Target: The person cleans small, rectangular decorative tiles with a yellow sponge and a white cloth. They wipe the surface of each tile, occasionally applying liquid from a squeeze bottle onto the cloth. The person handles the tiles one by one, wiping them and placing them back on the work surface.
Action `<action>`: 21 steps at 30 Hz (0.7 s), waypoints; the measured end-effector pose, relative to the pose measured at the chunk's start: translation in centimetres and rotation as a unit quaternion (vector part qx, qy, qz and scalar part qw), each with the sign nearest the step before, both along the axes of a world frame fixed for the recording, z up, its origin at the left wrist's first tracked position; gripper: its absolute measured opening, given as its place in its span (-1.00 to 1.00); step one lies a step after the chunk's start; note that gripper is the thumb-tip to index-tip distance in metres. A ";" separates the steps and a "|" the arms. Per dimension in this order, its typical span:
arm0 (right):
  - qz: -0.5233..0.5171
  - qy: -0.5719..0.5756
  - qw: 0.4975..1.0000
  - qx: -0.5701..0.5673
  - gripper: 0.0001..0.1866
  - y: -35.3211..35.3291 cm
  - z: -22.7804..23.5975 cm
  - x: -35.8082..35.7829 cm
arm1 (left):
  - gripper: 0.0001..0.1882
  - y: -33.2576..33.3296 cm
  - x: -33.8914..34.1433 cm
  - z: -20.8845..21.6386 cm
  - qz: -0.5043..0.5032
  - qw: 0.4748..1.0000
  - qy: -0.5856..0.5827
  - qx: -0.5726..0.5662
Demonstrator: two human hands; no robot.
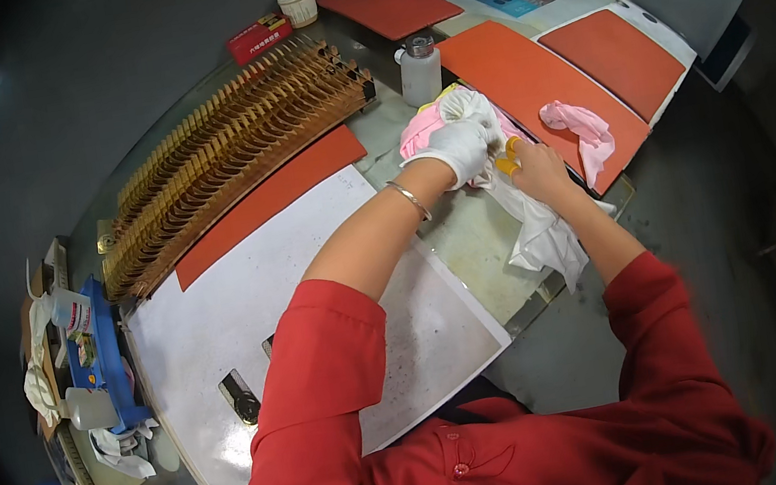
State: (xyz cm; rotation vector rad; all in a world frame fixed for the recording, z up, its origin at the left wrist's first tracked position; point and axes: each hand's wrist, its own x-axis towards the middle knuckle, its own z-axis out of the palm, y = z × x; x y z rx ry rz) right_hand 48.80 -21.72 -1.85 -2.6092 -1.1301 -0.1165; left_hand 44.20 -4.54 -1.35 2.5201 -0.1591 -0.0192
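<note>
My left hand (463,153), in a white glove, is closed at a bunched white cloth (468,106) over the back right part of the table. My right hand (543,171) is beside it, bare apart from yellow finger covers (509,162); its fingers are bent in at white fabric. More white cloth (548,241) hangs below the right hand toward the table's edge. Pink cloth (420,131) lies under and behind the left hand. The gloved fingertips are partly hidden in the folds.
Behind my hands stands a translucent bottle (420,74). Orange mats (523,72) and a loose pink cloth (582,128) lie to the right. A long rack of thin gold-coloured pieces (225,156) fills the back left. Near my left arm is a small black tool (240,397) on a white sheet (194,352).
</note>
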 end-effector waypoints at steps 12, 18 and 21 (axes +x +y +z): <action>0.131 0.089 0.981 -0.112 -0.76 -4.5 2.7 -2.4 | -0.66 -3.2 1.1 0.6 0.041 0.985 -0.094 0.142; 0.039 0.057 0.996 -0.055 -0.74 -5.1 3.6 -3.5 | -0.53 0.8 -4.2 5.9 0.028 0.994 -0.015 -0.103; 0.069 0.091 0.990 0.087 -0.80 -5.7 6.1 -6.8 | -0.48 4.9 -14.4 8.5 0.145 0.974 -0.160 0.072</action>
